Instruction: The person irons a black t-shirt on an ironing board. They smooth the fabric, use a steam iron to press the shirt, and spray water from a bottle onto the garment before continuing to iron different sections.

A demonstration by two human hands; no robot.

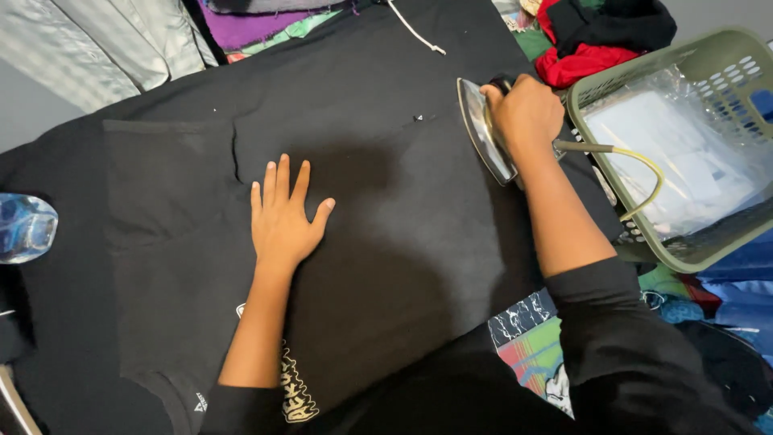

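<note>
A black t-shirt (386, 201) lies spread flat over the work surface, one sleeve (161, 177) pointing left. My left hand (282, 213) rests flat on the cloth with fingers apart, pressing the shirt's middle. My right hand (525, 111) grips the handle of a clothes iron (483, 133), which is tipped up on its side at the shirt's right edge, its shiny soleplate facing left. The iron's yellow-green cord (636, 165) trails right over the basket.
A green plastic laundry basket (684, 258) holding clear plastic bags stands at the right. Red and dark clothes (588, 40) pile up behind it. A blue translucent bottle (24, 227) lies at the left edge. Purple and grey fabrics lie at the top left.
</note>
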